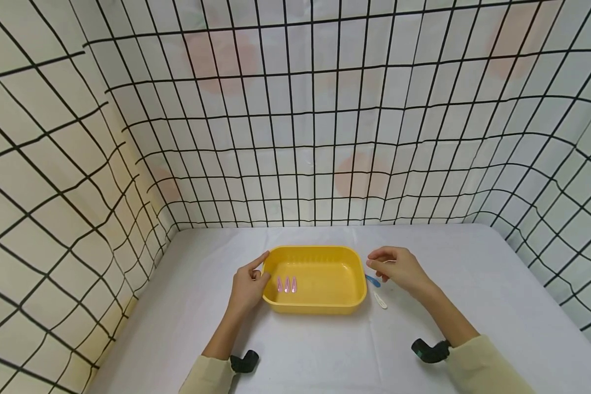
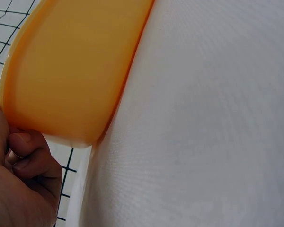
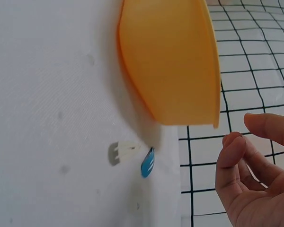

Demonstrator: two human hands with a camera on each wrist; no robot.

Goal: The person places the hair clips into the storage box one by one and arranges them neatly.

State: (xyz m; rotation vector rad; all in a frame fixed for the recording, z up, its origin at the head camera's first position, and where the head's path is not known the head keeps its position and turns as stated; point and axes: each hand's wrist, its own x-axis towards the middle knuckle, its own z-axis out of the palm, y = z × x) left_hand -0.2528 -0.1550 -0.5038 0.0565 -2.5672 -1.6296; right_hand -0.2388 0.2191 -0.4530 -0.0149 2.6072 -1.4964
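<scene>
A yellow plastic tray (image 1: pixel 320 307) stands on the white cloth. Inside it, towards the left, lie three pink hair clips (image 1: pixel 287 284) side by side. My left hand (image 1: pixel 248 285) grips the tray's left end, the thumb over the rim and the other fingers curled outside. Above the cloth, just past the tray's right end, my right hand (image 1: pixel 396 267) is raised with thumb and forefinger apart and nothing between them. Below it lie a blue hair clip (image 3: pixel 148 163) and a white hair clip (image 1: pixel 380 300), close together. The right fingers are loosely bent.
The white-covered table (image 1: pixel 320 355) extends around the tray. Black wire grid panels (image 1: pixel 295 126) backed with pale cloth rise behind and at both sides. Each wrist carries a black device, such as the one (image 1: pixel 430 351) at the right sleeve.
</scene>
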